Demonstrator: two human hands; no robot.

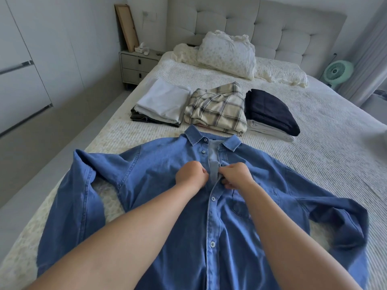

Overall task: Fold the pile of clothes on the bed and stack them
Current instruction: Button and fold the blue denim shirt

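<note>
Where stacks (215,109) lie, denim shirt (167,206) spreads nearer.

Folded stacks (215,109) behind shirt (167,164)

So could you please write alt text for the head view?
Both hands, left hand and right hand, pinch the placket of a blue denim shirt spread on a bed. Three folded stacks sit beyond it.
</note>
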